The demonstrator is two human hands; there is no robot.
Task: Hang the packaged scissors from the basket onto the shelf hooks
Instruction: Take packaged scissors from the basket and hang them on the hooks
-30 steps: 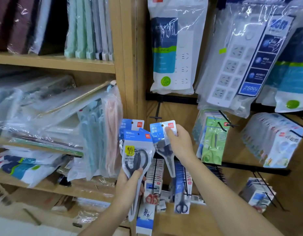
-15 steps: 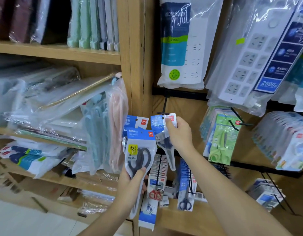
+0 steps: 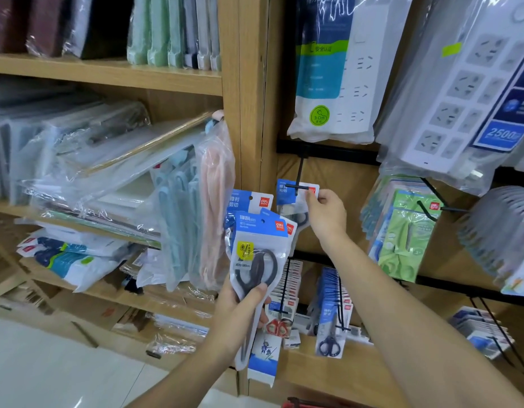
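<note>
"At the black hook (image 3: 299, 172) under the rail, how far along am I?"

"Your right hand (image 3: 325, 213) pinches one scissors packet (image 3: 285, 192) by the top corner of its blue header, thumb and fingertips closed on the card; the hook's tip lies across that header, right where the hang hole should be; whether the hole is over the tip I cannot tell; I judge this one is going on, not yet hung."

"And what is left?"

"Your left hand (image 3: 240, 307) grips a fan of packets (image 3: 257, 251) low on their bodies, thumb across the front one, fingers curled behind; at least three blue headers show, so several wait their turn; the basket I cannot make out from here."

"What is around me, and what stands in the way?"

"Bagged power strips (image 3: 334, 69) hang just above the rail, their lower edges near the hook's root; green packs (image 3: 404, 237) hang to the right, well apart; below, the lower hooks carry small blue scissors packs (image 3: 331, 313); the wooden upright (image 3: 249, 98) stands just left of the hook; the fan in your left hand sits beside the pinched packet, its tallest header close to it; I would mind that header, since it could snag as you push the card back."
</note>
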